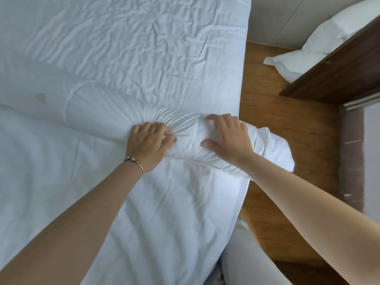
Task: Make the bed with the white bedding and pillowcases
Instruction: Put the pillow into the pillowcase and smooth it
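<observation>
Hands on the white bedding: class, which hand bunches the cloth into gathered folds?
The left hand, with the thin metal bracelet, pinches white bedding; the right hand has spread fingers.

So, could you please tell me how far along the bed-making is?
Done: white sheet covers the mattress, though wrinkled. In hand: left hand bunches the duvet edge while right hand presses its rolled corner. Left: spreading the duvet, placing the pillow lying on the dark furniture.

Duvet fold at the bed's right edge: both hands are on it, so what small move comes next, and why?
Probably pull the bunched duvet flat toward the bed edge. The left hand pinches gathered pleats, the right hand rests on the roll, and a lump overhangs the wooden floor.
</observation>
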`<control>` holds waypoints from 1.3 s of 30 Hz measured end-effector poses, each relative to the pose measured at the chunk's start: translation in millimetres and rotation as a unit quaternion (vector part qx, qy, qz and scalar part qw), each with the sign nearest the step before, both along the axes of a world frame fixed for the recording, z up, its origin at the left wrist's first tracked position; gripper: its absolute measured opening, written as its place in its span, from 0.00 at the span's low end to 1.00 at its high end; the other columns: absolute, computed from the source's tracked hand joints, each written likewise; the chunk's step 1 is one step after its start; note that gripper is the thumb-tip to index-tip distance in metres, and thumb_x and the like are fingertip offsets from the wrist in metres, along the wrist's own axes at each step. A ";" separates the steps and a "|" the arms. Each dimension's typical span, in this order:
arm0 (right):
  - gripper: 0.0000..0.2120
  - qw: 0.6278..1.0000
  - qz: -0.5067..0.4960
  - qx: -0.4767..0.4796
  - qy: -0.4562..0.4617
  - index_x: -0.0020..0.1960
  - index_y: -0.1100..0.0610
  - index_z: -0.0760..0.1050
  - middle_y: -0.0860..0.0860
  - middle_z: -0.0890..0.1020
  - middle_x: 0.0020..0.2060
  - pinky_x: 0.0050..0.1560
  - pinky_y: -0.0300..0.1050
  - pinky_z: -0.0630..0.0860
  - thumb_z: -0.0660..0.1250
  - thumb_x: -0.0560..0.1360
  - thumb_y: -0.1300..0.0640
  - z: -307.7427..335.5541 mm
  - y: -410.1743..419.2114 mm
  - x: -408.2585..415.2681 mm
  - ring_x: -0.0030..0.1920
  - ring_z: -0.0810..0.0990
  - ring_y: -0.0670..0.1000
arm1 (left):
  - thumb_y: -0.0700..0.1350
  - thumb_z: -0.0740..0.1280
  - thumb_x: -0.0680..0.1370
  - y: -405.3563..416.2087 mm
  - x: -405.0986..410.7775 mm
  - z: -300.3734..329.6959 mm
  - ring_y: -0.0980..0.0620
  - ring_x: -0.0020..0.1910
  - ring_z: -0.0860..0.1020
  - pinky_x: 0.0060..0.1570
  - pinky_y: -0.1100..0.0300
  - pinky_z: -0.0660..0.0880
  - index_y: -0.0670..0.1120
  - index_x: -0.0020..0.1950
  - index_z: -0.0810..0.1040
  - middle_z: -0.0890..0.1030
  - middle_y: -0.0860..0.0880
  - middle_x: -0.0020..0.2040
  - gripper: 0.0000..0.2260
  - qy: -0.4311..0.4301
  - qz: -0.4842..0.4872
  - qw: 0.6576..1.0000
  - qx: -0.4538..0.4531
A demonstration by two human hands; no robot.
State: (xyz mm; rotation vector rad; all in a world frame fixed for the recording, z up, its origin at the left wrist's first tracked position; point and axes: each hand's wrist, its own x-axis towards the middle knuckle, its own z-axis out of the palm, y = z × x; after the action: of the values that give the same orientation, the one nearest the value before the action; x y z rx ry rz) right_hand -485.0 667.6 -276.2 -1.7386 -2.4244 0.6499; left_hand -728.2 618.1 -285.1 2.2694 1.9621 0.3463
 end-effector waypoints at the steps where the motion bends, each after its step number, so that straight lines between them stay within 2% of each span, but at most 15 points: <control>1: 0.47 0.999 -0.007 -0.023 -0.047 0.75 0.45 0.59 0.51 0.67 0.69 0.64 0.52 0.61 0.62 0.63 0.24 0.4 10.2 -1.0 0.69 0.65 0.56 | 0.59 0.55 0.76 2.4 -0.4 -1.4 0.46 0.38 0.75 0.42 0.54 0.59 0.48 0.41 0.72 0.76 0.53 0.36 0.16 -0.001 0.008 1.000 -0.007; 3: 0.57 0.987 -0.012 -0.114 -0.111 0.77 0.42 0.49 0.49 0.57 0.77 0.75 0.55 0.49 0.63 0.56 0.20 4.6 28.4 0.4 0.77 0.54 0.53 | 0.62 0.55 0.75 5.6 -4.7 -2.9 0.46 0.39 0.76 0.43 0.55 0.59 0.48 0.42 0.71 0.77 0.55 0.37 0.18 -0.025 0.015 0.999 -0.034; 4: 0.56 0.981 -0.003 -0.154 -0.121 0.77 0.41 0.51 0.47 0.60 0.76 0.75 0.54 0.50 0.64 0.55 0.19 6.9 35.6 2.3 0.76 0.57 0.52 | 0.64 0.55 0.74 7.9 -5.9 -2.4 0.47 0.41 0.76 0.43 0.56 0.58 0.49 0.43 0.71 0.77 0.55 0.37 0.19 -0.044 0.022 0.998 -0.048; 6: 0.50 0.973 0.016 -0.197 -0.117 0.74 0.40 0.59 0.44 0.70 0.69 0.65 0.50 0.63 0.65 0.57 0.21 6.8 44.7 4.6 0.69 0.69 0.52 | 0.66 0.53 0.72 18.2 0.3 7.4 0.48 0.43 0.76 0.43 0.57 0.57 0.49 0.43 0.71 0.76 0.57 0.37 0.21 -0.079 0.056 0.992 -0.078; 9: 0.48 0.979 0.021 -0.173 -0.109 0.71 0.41 0.62 0.44 0.74 0.64 0.57 0.49 0.68 0.64 0.57 0.20 -1.5 41.7 4.3 0.63 0.73 0.52 | 0.67 0.54 0.76 52.8 6.9 28.2 0.51 0.41 0.76 0.42 0.57 0.63 0.50 0.42 0.72 0.76 0.56 0.35 0.22 -0.113 0.125 0.960 -0.222; 11: 0.49 0.982 0.026 -0.161 -0.097 0.71 0.43 0.62 0.44 0.74 0.64 0.61 0.50 0.68 0.62 0.57 0.19 -5.9 39.2 7.3 0.63 0.72 0.52 | 0.70 0.63 0.71 86.8 4.8 41.6 0.55 0.42 0.76 0.44 0.57 0.68 0.53 0.43 0.72 0.76 0.57 0.38 0.20 -0.052 0.060 0.957 -0.280; 13: 0.50 0.981 0.027 -0.170 -0.086 0.71 0.43 0.63 0.44 0.74 0.64 0.63 0.51 0.68 0.61 0.56 0.18 -8.1 43.3 10.3 0.63 0.72 0.52 | 0.72 0.69 0.63 125.2 5.2 53.3 0.54 0.50 0.73 0.50 0.57 0.66 0.57 0.52 0.71 0.75 0.59 0.45 0.26 0.053 -0.057 0.948 -0.310; 16: 0.50 0.976 0.052 -0.192 -0.083 0.71 0.42 0.62 0.43 0.73 0.65 0.63 0.51 0.68 0.60 0.56 0.18 -10.7 47.8 11.6 0.64 0.72 0.51 | 0.76 0.70 0.55 165.8 15.4 45.3 0.52 0.60 0.69 0.63 0.54 0.65 0.62 0.70 0.60 0.70 0.59 0.58 0.47 0.158 -0.153 0.882 -0.416; 19: 0.48 0.956 0.088 -0.268 -0.081 0.72 0.41 0.62 0.42 0.73 0.65 0.63 0.51 0.70 0.65 0.58 0.21 -4.3 68.8 11.1 0.65 0.72 0.51 | 0.79 0.69 0.43 179.5 21.5 31.7 0.49 0.61 0.71 0.64 0.48 0.69 0.64 0.68 0.60 0.68 0.57 0.61 0.55 0.139 -0.115 0.802 -0.569; 21: 0.48 0.930 0.098 -0.346 -0.073 0.72 0.41 0.64 0.43 0.74 0.65 0.65 0.51 0.70 0.70 0.57 0.24 -0.4 92.2 10.3 0.67 0.72 0.51 | 0.80 0.68 0.41 173.4 23.4 24.9 0.51 0.56 0.73 0.61 0.51 0.70 0.61 0.63 0.65 0.72 0.58 0.60 0.53 0.103 -0.101 0.787 -0.600; 25: 0.50 0.926 0.078 -0.368 -0.024 0.72 0.42 0.63 0.43 0.71 0.66 0.67 0.52 0.67 0.76 0.55 0.29 -14.8 91.0 9.5 0.68 0.68 0.49 | 0.79 0.67 0.48 148.1 24.8 17.9 0.53 0.48 0.72 0.49 0.57 0.68 0.56 0.65 0.66 0.70 0.59 0.49 0.51 0.112 -0.099 0.839 -0.523; 29: 0.46 0.950 0.051 -0.309 -0.002 0.68 0.42 0.65 0.42 0.74 0.61 0.62 0.53 0.69 0.77 0.55 0.30 -22.4 65.5 6.5 0.63 0.72 0.49 | 0.77 0.70 0.51 115.1 25.1 17.1 0.51 0.42 0.72 0.40 0.57 0.66 0.57 0.52 0.69 0.71 0.60 0.40 0.38 0.118 -0.084 0.898 -0.416; 33: 0.48 0.985 0.046 -0.164 -0.026 0.65 0.44 0.68 0.44 0.77 0.54 0.54 0.49 0.69 0.72 0.49 0.24 -28.1 23.7 0.5 0.57 0.75 0.50 | 0.77 0.69 0.50 68.0 18.2 13.9 0.48 0.36 0.72 0.36 0.57 0.62 0.52 0.43 0.68 0.73 0.55 0.36 0.35 0.121 -0.084 0.958 -0.245; 37: 0.50 0.998 0.041 -0.001 -0.038 0.61 0.50 0.73 0.50 0.79 0.49 0.48 0.52 0.71 0.64 0.48 0.20 -36.6 -36.0 -5.2 0.50 0.78 0.56 | 0.73 0.72 0.55 10.7 10.4 5.7 0.46 0.38 0.75 0.38 0.57 0.58 0.51 0.40 0.64 0.75 0.51 0.36 0.32 0.097 -0.122 0.981 -0.116; 39: 0.47 0.997 0.020 0.071 -0.034 0.59 0.51 0.75 0.51 0.79 0.46 0.46 0.53 0.71 0.66 0.50 0.21 -37.9 -65.9 -9.6 0.46 0.78 0.58 | 0.70 0.74 0.53 -16.2 7.2 1.0 0.46 0.34 0.76 0.35 0.57 0.60 0.49 0.38 0.69 0.76 0.49 0.33 0.30 0.098 -0.133 0.984 -0.060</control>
State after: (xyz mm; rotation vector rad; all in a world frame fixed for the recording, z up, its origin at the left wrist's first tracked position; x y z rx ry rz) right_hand -494.7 601.7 -314.1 -1.6869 -2.4892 0.4173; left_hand -721.0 602.0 -284.1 2.5234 1.6737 -0.0243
